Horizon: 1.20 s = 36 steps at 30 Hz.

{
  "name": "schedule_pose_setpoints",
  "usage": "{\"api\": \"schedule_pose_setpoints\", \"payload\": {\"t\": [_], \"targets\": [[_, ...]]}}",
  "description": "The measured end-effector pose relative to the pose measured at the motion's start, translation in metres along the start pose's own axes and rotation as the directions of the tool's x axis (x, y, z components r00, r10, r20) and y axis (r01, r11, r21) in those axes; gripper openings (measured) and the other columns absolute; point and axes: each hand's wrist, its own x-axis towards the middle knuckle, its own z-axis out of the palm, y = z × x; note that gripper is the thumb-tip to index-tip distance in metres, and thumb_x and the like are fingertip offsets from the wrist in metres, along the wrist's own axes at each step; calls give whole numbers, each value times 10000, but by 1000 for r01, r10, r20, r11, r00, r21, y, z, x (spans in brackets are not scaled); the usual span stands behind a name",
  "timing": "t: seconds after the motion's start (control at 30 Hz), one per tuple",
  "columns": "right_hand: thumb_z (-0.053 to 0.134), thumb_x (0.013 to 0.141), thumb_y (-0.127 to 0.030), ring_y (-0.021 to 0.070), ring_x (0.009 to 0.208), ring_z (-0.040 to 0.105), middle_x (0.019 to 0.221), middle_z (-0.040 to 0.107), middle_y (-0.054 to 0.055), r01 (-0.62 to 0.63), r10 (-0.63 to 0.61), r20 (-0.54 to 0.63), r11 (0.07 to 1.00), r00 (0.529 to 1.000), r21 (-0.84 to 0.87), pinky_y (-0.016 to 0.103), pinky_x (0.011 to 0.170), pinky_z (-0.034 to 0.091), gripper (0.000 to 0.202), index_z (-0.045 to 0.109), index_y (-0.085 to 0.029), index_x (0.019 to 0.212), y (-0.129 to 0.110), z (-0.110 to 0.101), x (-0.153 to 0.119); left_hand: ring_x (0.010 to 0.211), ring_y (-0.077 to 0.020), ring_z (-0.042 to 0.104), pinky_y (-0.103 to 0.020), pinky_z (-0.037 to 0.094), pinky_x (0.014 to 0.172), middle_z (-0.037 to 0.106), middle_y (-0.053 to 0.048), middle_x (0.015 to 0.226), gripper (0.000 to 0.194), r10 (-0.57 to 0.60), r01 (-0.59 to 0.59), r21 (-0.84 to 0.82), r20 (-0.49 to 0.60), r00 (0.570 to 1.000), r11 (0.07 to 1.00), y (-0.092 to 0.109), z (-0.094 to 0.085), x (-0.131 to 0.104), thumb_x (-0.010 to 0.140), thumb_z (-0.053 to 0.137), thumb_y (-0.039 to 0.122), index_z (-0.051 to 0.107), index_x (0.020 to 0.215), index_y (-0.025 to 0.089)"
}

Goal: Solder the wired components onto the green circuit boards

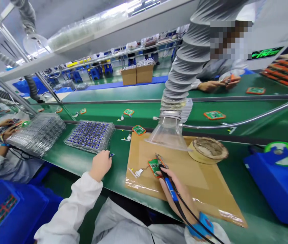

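Observation:
My left hand (101, 165) is closed in a pinch on a small dark component with a blue face (111, 155), just in front of a clear tray of similar blue-faced components (90, 135). Blue-and-black soldering tweezers (169, 188), with two cords, are gripped in my right hand (178, 193). Their metal tips lie over a green circuit board with an orange edge (153, 166); whether they touch it I cannot tell. A thin wire joins that board to a white connector piece (139, 172) at its left. Both rest on a brown cardboard sheet (197, 193).
A clear fume hood (169, 134) on a grey duct hangs above the cardboard. A tape roll (208, 150) and a blue holder (273, 183) stand at right. Stacked clear trays (38, 132) lie at left. Behind, boards lie along a green strip (154, 115). A co-worker's hands (220, 84) work opposite.

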Motion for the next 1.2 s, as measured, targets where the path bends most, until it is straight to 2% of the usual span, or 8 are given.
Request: {"api": "schedule_pose_setpoints", "payload": {"t": [0.17, 0.37, 0.57, 0.67, 0.73, 0.83, 1.0, 1.2], "targets": [[530, 987, -458, 296, 1142, 701, 1195, 755, 79, 139, -150, -56, 978, 987, -158, 470, 1006, 554, 412, 591, -261, 1344, 14, 2, 6, 989, -216, 696, -292, 492, 807, 712, -80, 1101, 183, -5, 6, -52, 33, 999, 999, -2, 18, -2, 977, 553, 260, 671, 1106, 204], [509, 1000, -412, 283, 1120, 715, 1254, 731, 91, 168, -170, 11, 960, 985, -222, 455, 949, 588, 402, 571, -242, 1360, 26, 2, 6, 944, -213, 689, -292, 471, 761, 716, -66, 997, 153, -2, 6, -82, 55, 999, 997, 12, 19, 3, 951, 512, 189, 653, 892, 190], [556, 988, -396, 272, 1077, 734, 1192, 754, 96, 175, -186, -47, 969, 981, -173, 456, 953, 594, 387, 580, -225, 1335, 20, 0, -1, 822, -192, 652, -290, 452, 731, 674, -56, 875, 98, 53, -72, -186, -106, 993, 980, 8, 28, -10, 882, 524, 147, 569, 812, 199], [576, 986, -377, 267, 1093, 731, 1168, 761, 90, 144, -154, -92, 984, 984, -104, 469, 989, 578, 361, 587, -239, 1320, 12, -4, -3, 690, -175, 619, -285, 441, 677, 635, -24, 746, 96, 140, -232, -329, -278, 950, 915, 9, 32, -23, 896, 499, 183, 572, 843, 214], [583, 987, -368, 257, 1092, 734, 1149, 767, 87, 123, -127, -104, 992, 987, -39, 461, 1008, 571, 340, 592, -247, 1304, 5, -6, -4, 687, -172, 624, -283, 448, 677, 643, -33, 736, 136, 276, -419, -383, -375, 885, 823, 16, 34, -31, 923, 482, 210, 604, 862, 217], [588, 986, -368, 241, 1064, 747, 1134, 773, 81, 92, -87, -96, 995, 992, 48, 428, 998, 579, 327, 596, -251, 1292, -4, -4, -3, 709, -167, 634, -278, 459, 685, 671, -51, 753, 210, 385, -557, -476, -415, 825, 680, 39, 34, -37, 962, 467, 233, 643, 848, 213], [590, 983, -400, 230, 1013, 766, 1104, 783, 78, 40, -24, -119, 991, 993, 131, 372, 942, 605, 318, 618, -244, 1259, -12, 5, -1, 655, -133, 619, -245, 480, 648, 678, -29, 743, 225, 201, -308, -809, -237, 951, 500, 72, 36, -32, 970, 525, 320, 655, 845, 184], [593, 986, -364, 229, 1035, 765, 1111, 781, 83, 21, -9, -68, 986, 998, 166, 339, 880, 627, 304, 608, -239, 1263, -6, 5, -1, 647, -107, 528, -222, 450, 624, 589, 15, 755, 236, 205, -221, -875, -143, 968, 430, 70, 34, -21, 858, 665, 301, 664, 1051, 166]]}}
